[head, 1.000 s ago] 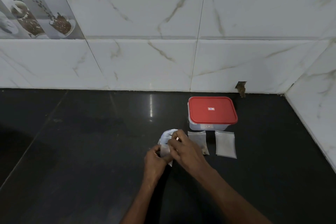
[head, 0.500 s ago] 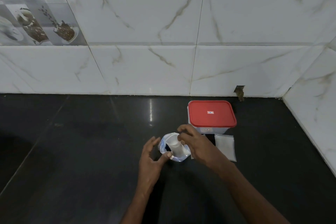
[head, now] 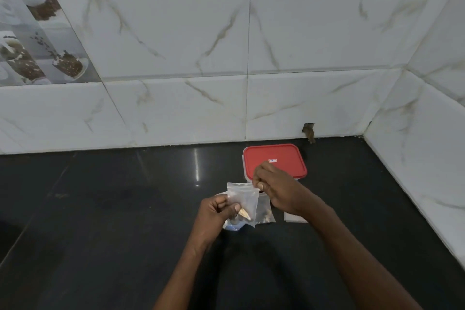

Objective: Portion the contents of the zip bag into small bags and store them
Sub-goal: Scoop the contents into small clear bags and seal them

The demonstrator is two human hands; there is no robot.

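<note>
Dark bench (head: 100,209), red-lidded box (head: 275,160) shut. Left hand (head: 214,211) and right hand (head: 274,190) fingers clamp a part-filled small bag (head: 242,199); one filled bag (head: 264,211) lies done, sealing and storing remain

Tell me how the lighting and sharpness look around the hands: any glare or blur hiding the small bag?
Head view: dim, the black counter swallowing shadows; one narrow glare streak left of the red-lidded container, clear of the work; the small bag between left hand and right hand is soft, contents indistinct; wide-angle bends the wall tiles.

Dim, soft picture; glare streak on dark counter (head: 100,209).
</note>
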